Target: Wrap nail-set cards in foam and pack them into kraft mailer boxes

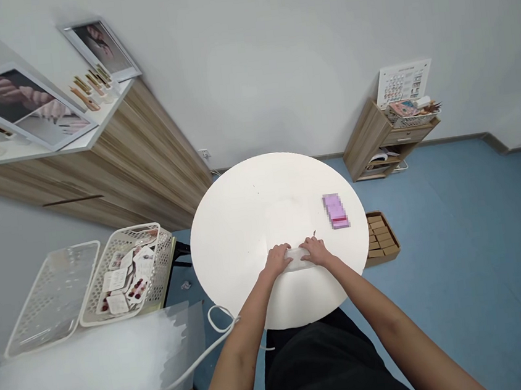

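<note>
Near the front of the round white table (pixel 245 221), a pale, translucent white strip (pixel 297 258) lies between my two hands. It looks like folded or rolled film or paper, but its exact kind is hard to make out against the white top. At its left end, my left hand (pixel 277 260) grips it with bent fingers. My right hand (pixel 317 251) holds the right end the same way, fingers curled inward. Just beyond the right hand lies a small, thin dark item (pixel 313 233). Farther right on the table is a blurred purple rectangular thing (pixel 335 210).
A cardboard box (pixel 394 254) of small brown boxes stands on the floor to the right. Left are a white basket (pixel 160 264) of cards and a white cable (pixel 203 356). A wooden cabinet (pixel 153 150) and small shelf unit (pixel 361 138) stand by the wall.
</note>
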### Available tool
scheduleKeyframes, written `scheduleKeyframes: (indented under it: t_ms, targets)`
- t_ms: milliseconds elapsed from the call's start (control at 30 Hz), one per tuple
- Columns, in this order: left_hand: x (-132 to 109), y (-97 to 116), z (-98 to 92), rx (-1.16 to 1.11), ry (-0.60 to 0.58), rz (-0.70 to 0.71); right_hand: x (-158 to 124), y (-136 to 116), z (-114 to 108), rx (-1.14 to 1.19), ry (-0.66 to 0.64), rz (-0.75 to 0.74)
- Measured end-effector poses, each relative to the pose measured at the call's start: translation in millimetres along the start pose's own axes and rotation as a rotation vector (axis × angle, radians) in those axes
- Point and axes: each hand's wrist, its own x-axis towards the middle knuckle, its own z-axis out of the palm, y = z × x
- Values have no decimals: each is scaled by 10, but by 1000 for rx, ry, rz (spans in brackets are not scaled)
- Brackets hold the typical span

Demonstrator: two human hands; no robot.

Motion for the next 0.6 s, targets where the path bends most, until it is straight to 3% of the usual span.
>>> scheduleKeyframes:
  t_ms: [167, 333, 433, 600]
  targets:
    - [-6, -22, 47, 40, 23, 0, -46, 8, 67, 10, 85, -25]
    - [-122, 39, 114, 128, 176, 35, -170, -61, 137, -37, 227, -105]
    - [-245, 109, 192, 178, 228, 95, -254, -129, 188, -69, 243, -200]
    - [-452, 164, 297, 227, 242, 166, -406, -161, 291, -95, 245, -235]
